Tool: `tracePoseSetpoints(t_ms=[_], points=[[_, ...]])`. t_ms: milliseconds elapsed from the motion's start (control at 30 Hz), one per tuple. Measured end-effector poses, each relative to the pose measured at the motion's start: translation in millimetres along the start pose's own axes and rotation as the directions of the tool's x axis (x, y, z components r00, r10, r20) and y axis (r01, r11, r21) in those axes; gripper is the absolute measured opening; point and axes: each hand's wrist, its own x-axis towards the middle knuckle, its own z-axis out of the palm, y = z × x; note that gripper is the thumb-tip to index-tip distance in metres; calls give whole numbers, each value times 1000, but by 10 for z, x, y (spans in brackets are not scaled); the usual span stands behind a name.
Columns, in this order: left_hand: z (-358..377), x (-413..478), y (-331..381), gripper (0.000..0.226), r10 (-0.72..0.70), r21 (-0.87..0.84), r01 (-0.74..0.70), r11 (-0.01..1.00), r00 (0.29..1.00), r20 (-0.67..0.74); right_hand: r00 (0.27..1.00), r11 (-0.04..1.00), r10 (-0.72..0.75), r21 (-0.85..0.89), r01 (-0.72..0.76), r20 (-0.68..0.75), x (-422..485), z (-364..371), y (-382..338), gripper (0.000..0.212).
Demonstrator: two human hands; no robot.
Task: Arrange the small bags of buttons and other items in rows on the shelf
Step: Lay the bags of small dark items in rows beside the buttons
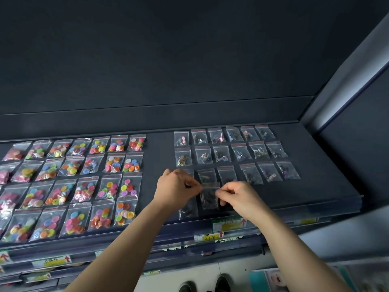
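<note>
1. Dark shelf: button bags rowed toward left end, dark-item bags toward right
2. Left hand and right hand each pinch a top corner of one small bag, long axis pointing at front edge
3. Likely slot: directly beneath, just right of front-row bag; both hands equally near

Dark blue-grey shelving unit: a flat shelf runs below a plain matt back panel, closed at the right by a side upright that catches a pale streak of light. Yellow-and-white price labels with red arrows sit in the front rails of this and the lower tiers, above a pale floor.
</note>
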Motion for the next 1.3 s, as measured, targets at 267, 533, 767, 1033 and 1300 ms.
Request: tracePoseSetpoints(t_ms=[267,533,767,1033,1300], points=[[48,59,-2,8,-9,163,-7,987,995,96,999,983,14,-183,-7,39,78,-28,110,25],[94,64,-35,14,8,216,-26,976,996,84,1000,968,-6,-252,5,-5,119,-1,123,18],[140,83,-52,18,18,211,-21,977,1000,17,995,980,-60,-192,43,-79,105,33,164,13],[175,102,-74,25,50,236,-28,971,995,-90,969,972,-190,-169,164,-156,128,46,202,20],[176,175,-60,37,57,364,-56,930,998,8,973,946,-213,-268,184,-84,220,70,197,34]])
